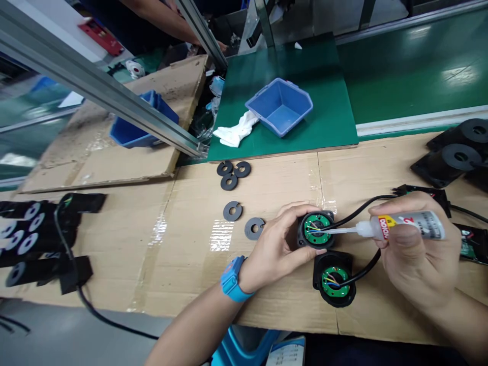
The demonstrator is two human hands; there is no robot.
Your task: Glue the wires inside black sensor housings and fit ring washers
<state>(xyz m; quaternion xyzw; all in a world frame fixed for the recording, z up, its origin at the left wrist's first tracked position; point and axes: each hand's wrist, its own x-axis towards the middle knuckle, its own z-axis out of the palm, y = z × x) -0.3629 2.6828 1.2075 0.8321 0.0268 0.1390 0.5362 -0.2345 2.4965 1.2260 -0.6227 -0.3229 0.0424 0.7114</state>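
My left hand (280, 239), with a blue watch on its wrist, is closed around the left side of a round black housing (302, 234). A green circuit board (317, 223) with thin coloured wires sits inside that housing. In my right hand (417, 249) a small glue bottle (412, 225) is tilted sideways, its long thin nozzle reaching to the board's wires. Just below lies a second black housing (345, 301), also with a green board and a black cable. Left of my left hand is a black slotted ring (251, 229).
More black rings (232, 211) lie on the cardboard. Behind them, a blue bin (282, 109) and a white glove (236, 131) rest on a green board. Black housings (453, 157) stand at right, others (41, 229) at left. A metal post (95, 81) slants across; another person's arm (163, 20) is beyond.
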